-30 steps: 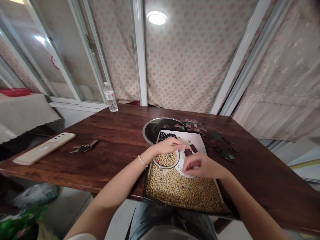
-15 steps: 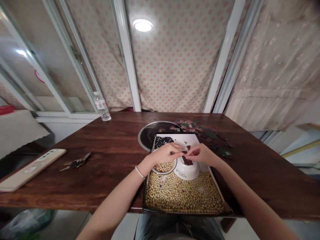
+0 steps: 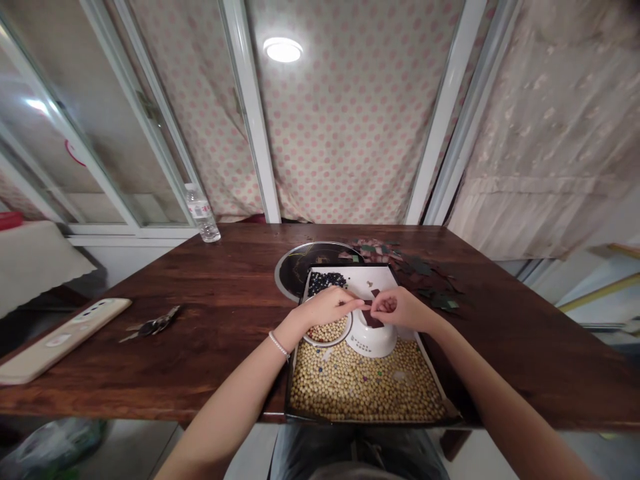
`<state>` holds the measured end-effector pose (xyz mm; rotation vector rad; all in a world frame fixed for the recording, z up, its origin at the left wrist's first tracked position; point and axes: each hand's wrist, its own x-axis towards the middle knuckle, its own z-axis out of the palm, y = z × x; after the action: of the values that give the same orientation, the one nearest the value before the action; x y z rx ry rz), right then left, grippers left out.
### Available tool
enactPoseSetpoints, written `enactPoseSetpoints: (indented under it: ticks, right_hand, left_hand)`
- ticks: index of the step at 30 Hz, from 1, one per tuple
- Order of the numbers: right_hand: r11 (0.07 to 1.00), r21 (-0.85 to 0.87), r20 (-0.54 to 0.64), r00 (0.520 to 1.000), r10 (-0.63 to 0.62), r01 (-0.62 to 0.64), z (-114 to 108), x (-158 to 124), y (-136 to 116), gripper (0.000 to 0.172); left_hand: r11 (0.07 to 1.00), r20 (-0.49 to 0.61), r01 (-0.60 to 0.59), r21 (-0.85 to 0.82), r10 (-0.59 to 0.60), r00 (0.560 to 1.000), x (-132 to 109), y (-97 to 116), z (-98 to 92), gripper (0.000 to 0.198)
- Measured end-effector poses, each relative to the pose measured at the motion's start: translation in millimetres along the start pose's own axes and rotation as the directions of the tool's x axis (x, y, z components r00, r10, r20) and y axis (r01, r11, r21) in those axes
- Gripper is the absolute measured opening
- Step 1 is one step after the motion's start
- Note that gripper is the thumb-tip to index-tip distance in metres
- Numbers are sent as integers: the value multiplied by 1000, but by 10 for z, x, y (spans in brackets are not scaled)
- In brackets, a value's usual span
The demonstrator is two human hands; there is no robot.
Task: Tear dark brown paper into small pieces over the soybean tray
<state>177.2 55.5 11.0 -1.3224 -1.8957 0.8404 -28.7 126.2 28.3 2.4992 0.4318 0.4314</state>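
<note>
Over a white bowl [image 3: 373, 343] that looks upturned, my left hand [image 3: 329, 305] and my right hand [image 3: 399, 308] meet with their fingertips close together. Both hands are closed in a pinch; whatever lies between the fingers is too small to make out. A dark brown flat piece [image 3: 373, 321] rests on the bowl's base just under the fingertips. Beneath my left hand stands a round bowl [image 3: 326, 342] of pale beads, partly covered by the hand. Both bowls are in a black-rimmed tray [image 3: 431, 363] whose near part is full of pale round beads [image 3: 360, 393].
Dark beads [image 3: 327, 283] lie in the tray's far left corner. Behind the tray are a round dark plate [image 3: 290, 270] and scattered green and reddish scraps [image 3: 420, 267]. Keys [image 3: 155, 325], a phone [image 3: 65, 340] and a water bottle [image 3: 203, 215] are on the table's left side.
My left fingers have drawn together, with the index finger now pointing toward the right fingertips. The right hand's fingers have curled slightly more. Bowls and tray stay in place.
</note>
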Motion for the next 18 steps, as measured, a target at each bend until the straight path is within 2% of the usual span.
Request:
enactPoseSetpoints:
  ticks: [5,7,10,12,15,18]
  right_hand:
    - [999,36,162,986,-32,26,-71,-34,-49,14]
    - [1000,13,128,991,-28,27,-98,-34,-51,15]
    - [999,-30,0,1000,-27,27,-103,-16,-21,18]
    - [999,-45,-44,999,-27,25,-79,-2,5,18]
    - [999,-48,-42,999,-23,21,-33,1,15,16]
    - [999,-38,7,1000,-21,21,-27,-25,-13,14]
  left_hand:
    - [1000,-6,11,18,-11,1000,2,1,-7,47]
    - [1000,1,17,15,-17,1000,3,6,-12,47]
    - [999,9,28,17,-28,1000,4,15,-23,48]
    - [999,9,31,21,-31,999,6,19,-29,48]
    - [999,9,26,26,-26,1000,9,15,-29,49]
    - [1000,5,12,28,-12,1000,12,2,-18,52]
